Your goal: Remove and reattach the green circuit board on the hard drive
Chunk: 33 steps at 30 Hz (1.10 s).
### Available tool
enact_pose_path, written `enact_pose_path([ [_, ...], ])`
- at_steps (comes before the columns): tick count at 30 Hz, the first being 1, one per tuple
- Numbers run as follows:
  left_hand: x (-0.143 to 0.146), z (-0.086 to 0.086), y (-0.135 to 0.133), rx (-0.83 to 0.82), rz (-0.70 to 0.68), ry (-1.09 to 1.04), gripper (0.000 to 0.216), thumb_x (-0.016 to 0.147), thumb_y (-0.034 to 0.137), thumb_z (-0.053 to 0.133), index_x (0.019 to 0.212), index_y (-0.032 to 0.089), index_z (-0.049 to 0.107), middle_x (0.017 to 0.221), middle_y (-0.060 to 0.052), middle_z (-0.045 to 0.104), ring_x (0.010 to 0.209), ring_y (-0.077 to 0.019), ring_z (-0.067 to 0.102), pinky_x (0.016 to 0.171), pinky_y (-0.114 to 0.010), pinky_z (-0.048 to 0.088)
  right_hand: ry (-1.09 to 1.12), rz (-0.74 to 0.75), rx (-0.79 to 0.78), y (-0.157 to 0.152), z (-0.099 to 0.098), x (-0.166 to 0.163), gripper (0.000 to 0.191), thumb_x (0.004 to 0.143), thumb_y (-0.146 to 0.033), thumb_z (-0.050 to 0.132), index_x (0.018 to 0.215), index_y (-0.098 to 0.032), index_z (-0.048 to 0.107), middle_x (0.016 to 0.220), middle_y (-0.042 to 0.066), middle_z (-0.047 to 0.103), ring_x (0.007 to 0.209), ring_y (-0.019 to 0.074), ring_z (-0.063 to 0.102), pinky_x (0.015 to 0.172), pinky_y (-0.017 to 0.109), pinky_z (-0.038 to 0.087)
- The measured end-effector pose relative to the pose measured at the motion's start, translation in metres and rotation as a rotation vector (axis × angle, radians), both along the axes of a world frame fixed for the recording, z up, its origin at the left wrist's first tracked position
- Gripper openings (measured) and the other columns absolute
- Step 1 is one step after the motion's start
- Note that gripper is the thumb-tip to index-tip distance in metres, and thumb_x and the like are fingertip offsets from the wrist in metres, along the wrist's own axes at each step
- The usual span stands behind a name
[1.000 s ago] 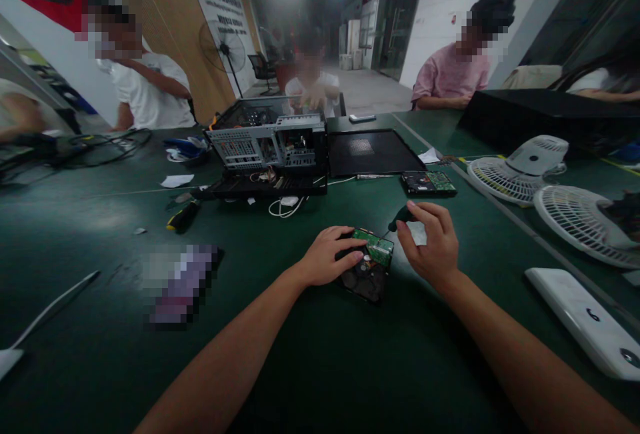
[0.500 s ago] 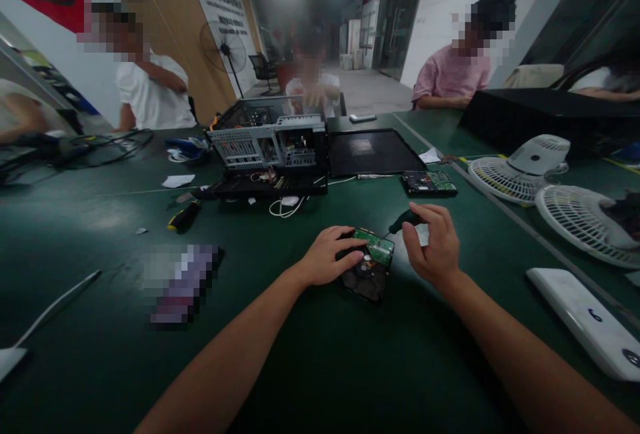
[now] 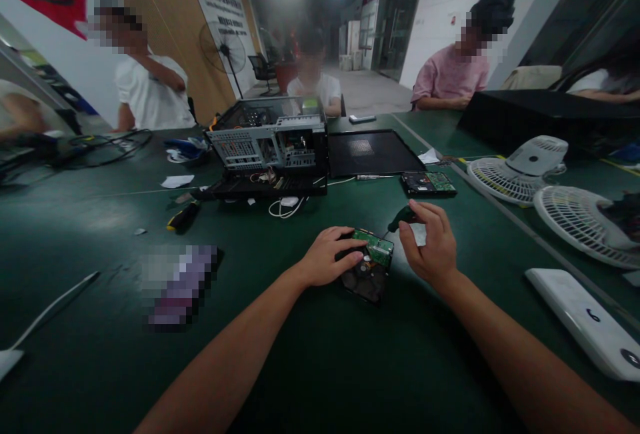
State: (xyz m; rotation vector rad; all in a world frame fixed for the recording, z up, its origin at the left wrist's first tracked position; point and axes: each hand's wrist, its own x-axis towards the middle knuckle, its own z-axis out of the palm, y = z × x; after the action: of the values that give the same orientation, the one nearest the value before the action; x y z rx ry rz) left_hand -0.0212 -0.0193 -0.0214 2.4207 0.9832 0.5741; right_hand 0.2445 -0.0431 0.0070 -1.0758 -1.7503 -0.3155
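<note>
A hard drive (image 3: 369,270) lies on the green table (image 3: 300,341) with its green circuit board facing up. My left hand (image 3: 327,255) rests on the drive's left edge, fingers curled over it and holding it down. My right hand (image 3: 430,244) is closed round the dark handle of a small screwdriver (image 3: 400,219). The screwdriver's thin shaft slants down to the far right corner of the circuit board.
An open computer case (image 3: 270,144) and a black side panel (image 3: 373,152) stand beyond, with a second hard drive (image 3: 428,183) to the right. White fan parts (image 3: 520,171) and a white panel (image 3: 583,321) lie at right. A yellow-black screwdriver (image 3: 183,215) lies left. Several people sit around the table.
My right hand has shifted slightly on the screwdriver handle, fingers turning it. The left hand and drive have stayed put. The person behind the case lowered their hands.
</note>
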Motion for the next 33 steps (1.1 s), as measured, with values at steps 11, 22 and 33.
enact_pose_path([
  [11,-0.0004,0.0005,-0.0007,-0.001,-0.001,0.008,0.044,0.104,0.056,0.048,0.142,0.038,0.062,0.156,-0.004,0.05,0.144,-0.0287,0.043,0.121,-0.055,0.032,-0.011,-0.054,0.029,0.0011,-0.0083,0.0,0.055,0.09,-0.028,0.074,0.14,-0.022,0.051,0.122,0.012,0.072,0.096,0.0243,0.075,0.087,0.044,0.064],
  [22,0.0,0.0003,-0.0003,-0.01,0.0,0.007,0.045,0.104,0.057,0.047,0.142,0.039,0.062,0.156,-0.003,0.05,0.145,-0.0282,0.043,0.121,-0.054,0.033,0.016,0.014,0.079,0.0055,-0.0058,0.0002,0.058,0.087,-0.02,0.077,0.137,-0.024,0.049,0.134,0.014,0.066,0.104,0.025,0.074,0.087,0.046,0.064],
  [33,0.0,0.0018,-0.0005,-0.01,0.001,0.009,0.044,0.104,0.056,0.047,0.142,0.039,0.062,0.156,-0.004,0.05,0.144,-0.0292,0.043,0.121,-0.055,0.033,-0.014,0.037,0.055,0.0033,-0.0035,0.004,0.053,0.088,-0.018,0.07,0.136,-0.023,0.05,0.125,0.014,0.065,0.116,0.0297,0.067,0.092,0.052,0.06],
])
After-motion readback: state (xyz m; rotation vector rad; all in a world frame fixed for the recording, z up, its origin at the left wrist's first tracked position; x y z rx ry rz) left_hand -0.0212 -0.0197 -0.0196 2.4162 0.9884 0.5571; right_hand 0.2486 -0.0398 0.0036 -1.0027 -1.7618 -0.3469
